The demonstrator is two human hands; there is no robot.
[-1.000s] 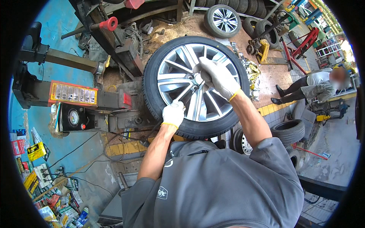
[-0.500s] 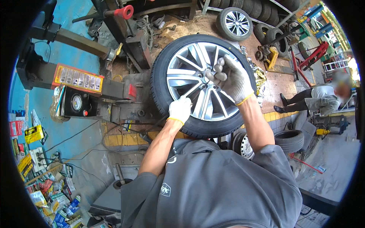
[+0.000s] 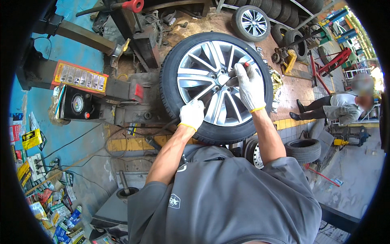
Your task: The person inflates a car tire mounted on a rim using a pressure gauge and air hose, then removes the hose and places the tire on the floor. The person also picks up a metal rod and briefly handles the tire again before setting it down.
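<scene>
A silver multi-spoke alloy wheel point(image 3: 221, 97) with a black tyre point(image 3: 172, 87) lies face up in front of me. My left hand point(image 3: 192, 114), in a white knit glove with a yellow cuff, is closed at the rim's lower left edge. A dark air hose point(image 3: 164, 127) runs into this fist, which hides its end. Gloved likewise, my right hand point(image 3: 249, 85) is above the spokes right of the hub, its fingers drawn together. Between its fingertips shows a small red-tipped thing point(image 3: 246, 64), too small to name.
To the left stands tyre machine metalwork with a round pressure gauge point(image 3: 77, 103). Another wheel point(image 3: 252, 23) lies beyond, near racked tyres. At right are a loose tyre point(image 3: 302, 151), a red jack point(image 3: 334, 65) and a person point(image 3: 339, 106). Colourful packets point(image 3: 61, 211) cover the lower left.
My right hand has turned from palm up with curled fingers to back up, fingers together, and a red tip now shows. My left hand stays at the rim. The view has shifted slightly.
</scene>
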